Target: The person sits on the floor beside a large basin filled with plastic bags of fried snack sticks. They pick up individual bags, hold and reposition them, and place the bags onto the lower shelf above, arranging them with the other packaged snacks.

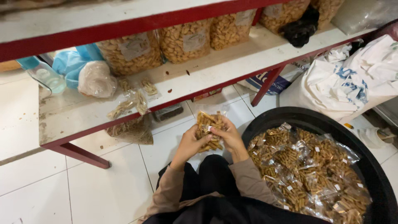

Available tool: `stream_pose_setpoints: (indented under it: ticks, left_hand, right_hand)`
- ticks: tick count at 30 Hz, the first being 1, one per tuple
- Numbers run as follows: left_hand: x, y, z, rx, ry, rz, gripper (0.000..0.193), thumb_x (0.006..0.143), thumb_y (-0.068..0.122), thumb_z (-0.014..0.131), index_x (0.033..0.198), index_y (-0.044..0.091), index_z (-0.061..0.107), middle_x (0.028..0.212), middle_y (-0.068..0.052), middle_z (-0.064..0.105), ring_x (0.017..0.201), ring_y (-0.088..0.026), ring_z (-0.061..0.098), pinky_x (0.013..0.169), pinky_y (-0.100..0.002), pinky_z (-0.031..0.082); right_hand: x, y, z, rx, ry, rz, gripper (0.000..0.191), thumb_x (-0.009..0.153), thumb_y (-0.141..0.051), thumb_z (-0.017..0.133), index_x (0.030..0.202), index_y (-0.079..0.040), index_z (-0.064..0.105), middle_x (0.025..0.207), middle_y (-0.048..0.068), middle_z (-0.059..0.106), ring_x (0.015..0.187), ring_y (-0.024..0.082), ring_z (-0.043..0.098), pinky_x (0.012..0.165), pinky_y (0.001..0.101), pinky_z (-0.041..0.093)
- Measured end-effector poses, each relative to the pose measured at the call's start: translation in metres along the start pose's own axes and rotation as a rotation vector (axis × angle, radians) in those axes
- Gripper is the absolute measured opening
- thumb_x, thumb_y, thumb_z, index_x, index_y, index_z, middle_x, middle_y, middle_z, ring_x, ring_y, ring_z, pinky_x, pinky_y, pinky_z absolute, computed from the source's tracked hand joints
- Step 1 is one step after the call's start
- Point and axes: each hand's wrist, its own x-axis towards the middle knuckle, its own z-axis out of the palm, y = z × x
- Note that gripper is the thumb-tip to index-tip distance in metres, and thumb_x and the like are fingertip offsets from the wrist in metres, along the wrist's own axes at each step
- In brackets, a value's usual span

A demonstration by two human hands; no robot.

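My left hand (pixel 190 142) and my right hand (pixel 227 135) both grip one small clear bag of brown stick snacks (pixel 208 125), held upright in front of my knees, above the white tiled floor. The fingers of both hands press near the bag's middle, where a small white sticker shows. To my right stands a large black tub (pixel 373 166) piled with several similar filled clear bags (pixel 309 170), each with a small white sticker.
A low white shelf with a red frame (pixel 232 62) stands ahead, holding big bags of pale snacks (pixel 182 41), small snack packets (pixel 128 103), a blue plastic bag (pixel 72 64) and a black bag (pixel 300 29). White sacks (pixel 352 79) lie at the right. Another packet (pixel 130 130) lies under the shelf.
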Motion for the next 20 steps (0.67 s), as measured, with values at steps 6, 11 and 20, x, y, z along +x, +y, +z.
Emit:
stream_pose_setpoints:
  ticks: [6,11,20]
  left_hand:
    - [0.032,0.048,0.000,-0.502,0.095,-0.123,0.033,0.094,0.019,0.066,0.122,0.002,0.061,0.097,-0.007,0.071,0.074,-0.014,0.067,0.060,-0.030,0.053]
    - [0.061,0.131,-0.002,-0.600,-0.076,0.166,0.047,0.112,0.023,0.054,0.154,0.007,0.040,0.122,-0.009,0.057,0.102,-0.014,0.058,0.082,-0.030,0.051]
    - [0.048,0.149,-0.042,-0.605,-0.066,0.239,0.054,0.110,0.030,0.042,0.158,0.011,0.024,0.143,-0.019,0.058,0.128,-0.027,0.060,0.110,-0.041,0.047]
  right_hand:
    - [-0.030,-0.112,0.064,-1.653,0.318,-1.100,0.085,0.071,-0.049,0.075,0.137,-0.002,0.049,0.131,0.022,0.060,0.121,0.039,0.060,0.104,0.0533,0.045]
    - [-0.006,-0.196,0.098,-1.649,0.146,-1.326,0.049,0.090,-0.007,0.077,0.138,-0.011,0.067,0.146,0.017,0.062,0.133,0.037,0.064,0.109,0.0459,0.055]
    - [0.173,-0.336,0.096,-1.392,0.232,-1.458,0.023,0.099,0.003,0.066,0.122,0.001,0.070,0.105,0.022,0.068,0.086,0.035,0.069,0.072,0.0445,0.055]
